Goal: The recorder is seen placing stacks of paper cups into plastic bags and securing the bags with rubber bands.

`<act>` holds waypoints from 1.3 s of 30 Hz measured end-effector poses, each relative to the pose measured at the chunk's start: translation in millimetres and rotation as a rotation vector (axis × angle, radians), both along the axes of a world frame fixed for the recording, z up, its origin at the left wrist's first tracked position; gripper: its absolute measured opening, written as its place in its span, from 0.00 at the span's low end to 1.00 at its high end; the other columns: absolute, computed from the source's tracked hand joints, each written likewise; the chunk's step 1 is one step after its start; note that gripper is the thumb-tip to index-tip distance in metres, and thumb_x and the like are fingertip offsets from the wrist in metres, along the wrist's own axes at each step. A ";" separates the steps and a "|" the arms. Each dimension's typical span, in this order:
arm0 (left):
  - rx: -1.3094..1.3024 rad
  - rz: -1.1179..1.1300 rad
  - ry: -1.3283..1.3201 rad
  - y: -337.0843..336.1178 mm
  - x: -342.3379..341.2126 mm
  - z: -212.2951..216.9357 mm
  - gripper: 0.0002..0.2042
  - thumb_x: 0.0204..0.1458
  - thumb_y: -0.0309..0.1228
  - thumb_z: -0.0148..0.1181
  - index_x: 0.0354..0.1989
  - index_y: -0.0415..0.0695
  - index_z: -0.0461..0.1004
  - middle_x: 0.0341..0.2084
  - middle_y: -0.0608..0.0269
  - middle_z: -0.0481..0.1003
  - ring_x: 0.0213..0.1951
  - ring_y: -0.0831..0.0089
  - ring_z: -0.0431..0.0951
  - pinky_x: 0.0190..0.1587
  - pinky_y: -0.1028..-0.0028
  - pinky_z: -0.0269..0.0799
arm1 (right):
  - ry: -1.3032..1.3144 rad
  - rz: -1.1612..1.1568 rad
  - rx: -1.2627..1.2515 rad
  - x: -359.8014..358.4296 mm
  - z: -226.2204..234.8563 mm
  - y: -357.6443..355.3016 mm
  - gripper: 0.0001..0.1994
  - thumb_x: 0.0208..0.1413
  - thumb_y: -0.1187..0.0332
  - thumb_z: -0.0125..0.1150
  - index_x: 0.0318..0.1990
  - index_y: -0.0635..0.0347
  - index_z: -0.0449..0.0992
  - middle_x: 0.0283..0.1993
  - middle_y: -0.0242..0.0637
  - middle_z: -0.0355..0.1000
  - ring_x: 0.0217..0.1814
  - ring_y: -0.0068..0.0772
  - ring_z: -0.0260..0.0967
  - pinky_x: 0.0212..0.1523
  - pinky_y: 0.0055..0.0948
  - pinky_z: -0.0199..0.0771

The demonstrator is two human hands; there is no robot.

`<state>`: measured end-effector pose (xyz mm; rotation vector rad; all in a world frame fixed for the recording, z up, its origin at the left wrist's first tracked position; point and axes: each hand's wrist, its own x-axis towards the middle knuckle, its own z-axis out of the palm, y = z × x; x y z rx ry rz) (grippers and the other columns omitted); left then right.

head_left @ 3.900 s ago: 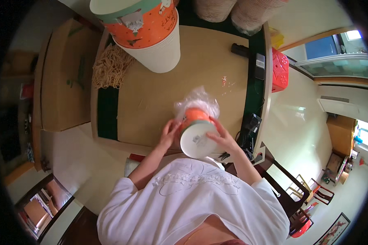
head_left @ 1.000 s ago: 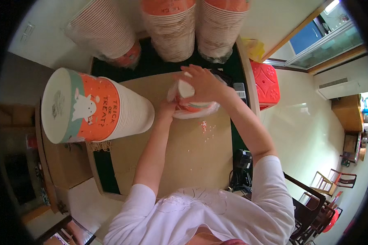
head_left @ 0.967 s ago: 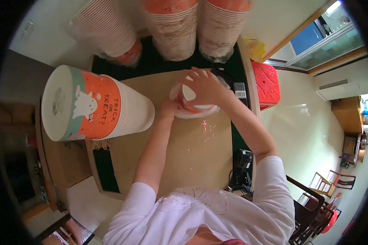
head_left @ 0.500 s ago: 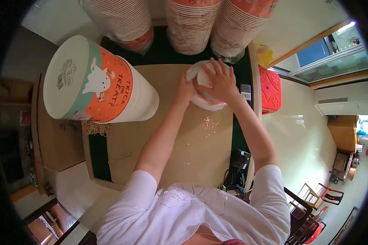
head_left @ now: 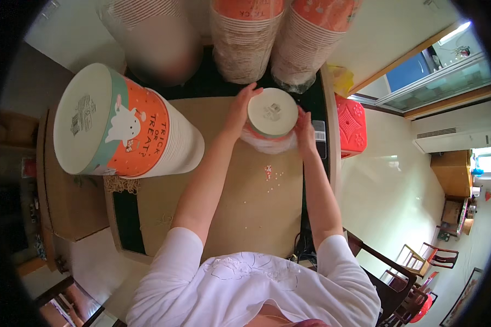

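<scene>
A paper cup (head_left: 272,113) stands upside down on the tan table (head_left: 240,207), its white base facing up and clear plastic wrap bunched around its lower part. My left hand (head_left: 240,109) presses against the cup's left side. My right hand (head_left: 304,131) grips its right side over the plastic. Both forearms reach up from my white shirt at the bottom.
A tall stack of orange and white cups (head_left: 123,128) lies on its side at the left. Three more wrapped stacks (head_left: 245,38) stand along the far edge. Small white crumbs (head_left: 270,174) dot the table. A red basket (head_left: 350,125) sits to the right, chairs at the lower right.
The cup went from held near my chest to set down upside down at the far side of the table. In the last half second my hands shifted from on top of it to its sides.
</scene>
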<state>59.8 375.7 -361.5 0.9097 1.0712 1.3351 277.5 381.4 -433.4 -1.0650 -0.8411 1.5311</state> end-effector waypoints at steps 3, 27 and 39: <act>-0.201 0.174 -0.428 16.7 -13.7 -9.7 0.26 0.56 0.53 0.45 0.54 0.46 0.66 0.47 0.60 0.72 0.50 0.68 0.69 0.54 0.69 0.62 | 0.023 -0.009 -0.141 -18.5 -7.3 -4.0 0.27 0.63 0.49 0.35 0.57 0.62 0.64 0.54 0.35 0.66 0.57 0.27 0.61 0.58 0.27 0.56; 0.001 0.094 1.354 -94.1 3.7 -67.5 0.41 0.38 0.42 0.64 0.61 0.42 0.52 0.59 0.50 0.57 0.60 0.54 0.56 0.56 0.49 0.55 | -1.136 -0.099 0.497 -28.3 10.9 -54.8 0.12 0.45 0.76 0.53 0.40 0.62 0.68 0.43 0.47 0.65 0.48 0.53 0.60 0.47 0.42 0.64; 0.484 0.296 1.042 -170.1 0.8 -25.5 0.21 0.36 0.23 0.65 0.43 0.43 0.68 0.50 0.53 0.64 0.53 0.54 0.64 0.53 0.56 0.61 | -1.147 -0.034 0.764 -41.0 86.1 -108.9 0.09 0.44 0.78 0.54 0.35 0.59 0.71 0.38 0.41 0.67 0.44 0.47 0.62 0.47 0.39 0.62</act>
